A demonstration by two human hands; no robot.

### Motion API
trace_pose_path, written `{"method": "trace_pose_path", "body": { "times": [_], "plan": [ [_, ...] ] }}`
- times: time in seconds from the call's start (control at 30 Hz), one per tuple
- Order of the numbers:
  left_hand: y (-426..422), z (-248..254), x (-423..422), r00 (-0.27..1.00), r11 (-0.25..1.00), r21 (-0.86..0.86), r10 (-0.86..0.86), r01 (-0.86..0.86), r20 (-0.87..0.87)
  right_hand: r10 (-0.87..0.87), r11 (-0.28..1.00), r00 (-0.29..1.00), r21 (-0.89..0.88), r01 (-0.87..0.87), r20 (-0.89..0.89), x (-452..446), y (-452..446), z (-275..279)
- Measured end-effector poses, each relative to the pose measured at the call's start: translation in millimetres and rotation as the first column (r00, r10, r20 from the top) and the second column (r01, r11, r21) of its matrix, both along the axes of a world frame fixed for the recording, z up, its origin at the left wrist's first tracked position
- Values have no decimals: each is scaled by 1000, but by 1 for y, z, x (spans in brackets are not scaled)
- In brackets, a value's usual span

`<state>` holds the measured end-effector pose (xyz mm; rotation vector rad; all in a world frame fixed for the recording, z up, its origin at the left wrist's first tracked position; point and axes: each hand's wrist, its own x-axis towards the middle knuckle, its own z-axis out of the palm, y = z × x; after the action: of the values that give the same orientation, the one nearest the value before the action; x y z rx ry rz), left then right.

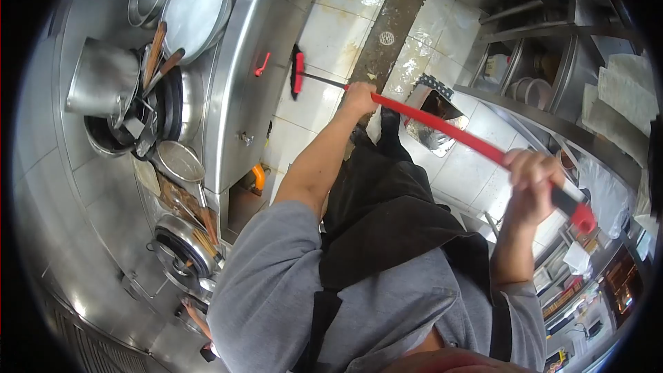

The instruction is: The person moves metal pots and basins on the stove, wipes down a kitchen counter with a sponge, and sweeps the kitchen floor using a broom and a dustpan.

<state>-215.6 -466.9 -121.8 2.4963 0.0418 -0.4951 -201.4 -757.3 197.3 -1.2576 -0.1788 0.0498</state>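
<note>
A long-handled floor brush with a red pole crosses in front of me. Its red head with black bristles is down by the white floor tiles, beside the steel counter's front. My left hand is wrapped round the lower part of the pole. Higher up, near the black and red end of the pole, my right hand grips it, slightly blurred. Below the pole, a shiny metal pan or lined opening with dark contents lies on the floor; I cannot tell which.
On the left, a steel counter bears pots, a strainer and wooden-handled tools. A dark floor channel with a round drain runs ahead over wet tiles. Steel shelving stands on the right. Another person's arm shows at lower left.
</note>
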Motion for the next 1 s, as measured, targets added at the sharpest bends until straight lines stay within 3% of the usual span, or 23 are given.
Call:
{"method": "trace_pose_path", "body": {
  "times": [0.07,0.1,0.13,0.17,0.2,0.33,0.43,0.5,0.53,0.57,0.63,0.67,0.73,0.77,0.8,0.87,0.97,1.0],
  "plan": [
    [-17,5,3,992,993,80,-73,81,-108,-2,1000,997,2,1,72,-3,-7,13],
    [-36,4,6,996,995,40,-86,87,-20,-63,998,993,-15,65,99,1,-18,28],
    [-54,10,12,981,983,10,-184,185,-58,-139,990,986,0,140,94,2,-30,44],
    [-68,24,17,979,958,-211,-203,195,-17,-165,986,976,24,163,140,2,-37,60],
    [-82,58,28,962,941,-250,-259,229,-92,-146,989,968,45,140,206,2,-47,73],
    [-104,111,58,932,916,-228,-354,331,-72,-142,985,923,144,95,358,5,-93,100],
    [-85,122,81,955,945,-149,-298,292,-16,-244,960,916,216,180,319,10,-83,102],
    [-52,117,103,976,975,-72,-205,211,73,-395,914,898,180,363,193,19,-43,90],
    [-34,93,114,972,985,-42,-155,165,174,-460,877,849,-17,481,260,24,-26,68],
    [-19,74,125,956,993,-22,-105,116,273,-467,879,877,-49,474,113,28,-1,60],
    [-1,77,149,973,995,-23,-89,96,215,-352,916,924,-150,373,147,47,55,49],
    [8,79,161,988,998,-13,-60,63,139,-383,912,912,-96,399,148,53,75,53],
    [18,83,185,964,972,-30,-227,234,140,-436,892,859,4,452,267,65,88,73],
    [24,96,198,955,947,-148,-267,285,128,-436,897,873,186,401,218,65,82,78],
    [29,113,214,952,942,-161,-274,294,136,-348,934,853,220,281,390,77,91,95],
    [37,152,238,888,882,-127,-437,455,145,-333,941,808,229,250,485,92,115,115],
    [42,134,279,926,929,-141,-307,341,218,-409,892,731,71,446,547,106,162,115],
    [46,122,293,934,924,-244,-222,293,281,-458,838,736,-34,545,498,110,177,108]
  ]
}}
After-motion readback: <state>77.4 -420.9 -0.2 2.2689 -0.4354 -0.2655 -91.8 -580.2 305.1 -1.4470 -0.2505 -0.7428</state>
